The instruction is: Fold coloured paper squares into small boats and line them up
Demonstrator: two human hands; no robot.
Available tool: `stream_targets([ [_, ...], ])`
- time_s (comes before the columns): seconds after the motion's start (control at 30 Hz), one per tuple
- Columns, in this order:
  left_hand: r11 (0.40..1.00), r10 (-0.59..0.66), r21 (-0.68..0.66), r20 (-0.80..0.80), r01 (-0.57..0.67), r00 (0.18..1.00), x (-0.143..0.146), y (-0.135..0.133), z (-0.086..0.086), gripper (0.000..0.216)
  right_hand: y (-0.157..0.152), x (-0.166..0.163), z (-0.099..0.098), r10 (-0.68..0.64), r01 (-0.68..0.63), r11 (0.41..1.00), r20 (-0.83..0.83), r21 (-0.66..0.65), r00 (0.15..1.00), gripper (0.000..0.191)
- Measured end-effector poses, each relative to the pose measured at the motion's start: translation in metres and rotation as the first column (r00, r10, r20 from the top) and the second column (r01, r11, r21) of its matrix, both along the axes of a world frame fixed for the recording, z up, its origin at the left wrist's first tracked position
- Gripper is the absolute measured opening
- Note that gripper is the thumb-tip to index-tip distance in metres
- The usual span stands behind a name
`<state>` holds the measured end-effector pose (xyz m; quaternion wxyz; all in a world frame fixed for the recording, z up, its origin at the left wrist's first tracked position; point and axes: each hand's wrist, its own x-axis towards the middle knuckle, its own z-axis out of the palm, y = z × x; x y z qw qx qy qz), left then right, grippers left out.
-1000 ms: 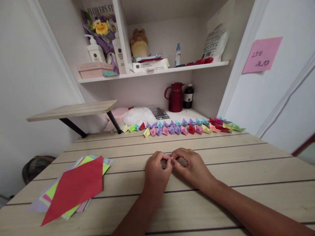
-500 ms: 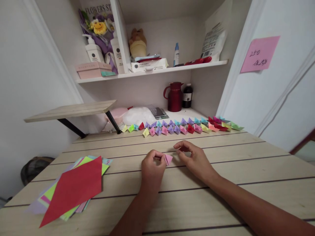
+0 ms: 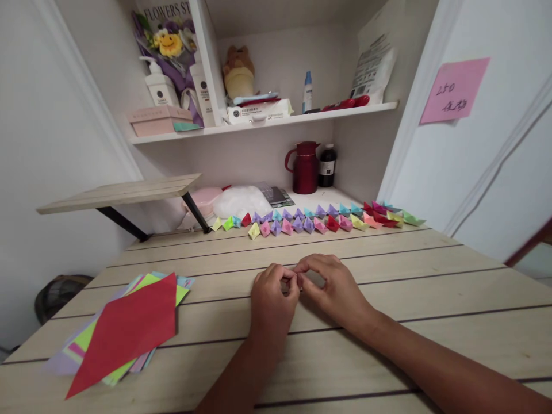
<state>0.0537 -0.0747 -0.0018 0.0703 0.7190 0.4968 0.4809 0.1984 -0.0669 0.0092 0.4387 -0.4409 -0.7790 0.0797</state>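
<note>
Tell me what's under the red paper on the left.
Yellow-green paper, pale purple paper, pink paper and light-blue paper stick out from under the red paper. Their covered middles and the number of sheets cannot be seen.

Looking like home, someone's desk corner. Plank-topped desk (image 3: 340,368) lying under left hand (image 3: 272,299) and right hand (image 3: 338,293). Beyond hands, shelf (image 3: 336,114) holding plush toy (image 3: 238,75), pump bottle (image 3: 161,91), pink box (image 3: 150,121) and bouquet with smiling flower (image 3: 168,43). Lower, also beyond hands, red jug (image 3: 305,168) standing beside dark bottle (image 3: 327,167). Up and right of hands, handwritten pink note (image 3: 456,91) sticking to pale panel (image 3: 487,172).
</note>
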Motion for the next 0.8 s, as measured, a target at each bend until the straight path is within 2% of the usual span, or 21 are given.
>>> stream_targets([
  [0.17,0.999,0.033,-0.034,0.053,-0.032,0.998,0.004,-0.001,-0.001,0.011,-0.001,-0.001,0.002,-0.029,0.029,0.999,-0.009,-0.033,1.0,0.009],
  [0.33,0.981,0.162,-0.151,0.261,-0.125,0.952,-0.001,0.004,0.001,0.007,0.002,0.002,0.003,-0.066,0.058,0.994,-0.085,-0.095,0.994,0.011],
  [0.47,0.964,0.196,-0.244,0.391,-0.104,0.899,-0.007,0.011,0.001,0.004,0.003,0.002,0.003,-0.062,0.051,0.99,-0.088,-0.128,0.994,0.013],
  [0.57,0.959,0.153,-0.283,0.412,-0.034,0.898,-0.006,0.012,-0.002,0.003,0.003,0.001,0.004,-0.035,0.025,0.992,-0.086,-0.12,0.996,0.013],
  [0.63,0.952,0.081,-0.301,0.4,0.048,0.913,-0.003,0.011,-0.005,0.005,0.003,0.001,0.004,-0.018,0.008,0.993,-0.086,-0.115,0.996,0.012],
  [0.7,0.946,-0.009,-0.299,0.358,0.124,0.934,0.0,0.009,-0.006,0.008,0.003,0.001,0.004,-0.004,-0.006,0.993,-0.08,-0.118,0.997,0.011],
  [0.8,0.949,-0.081,-0.275,0.255,0.152,0.963,0.002,0.006,-0.008,0.01,0.002,0.002,0.004,0.009,-0.019,0.99,-0.07,-0.138,0.997,0.011],
])
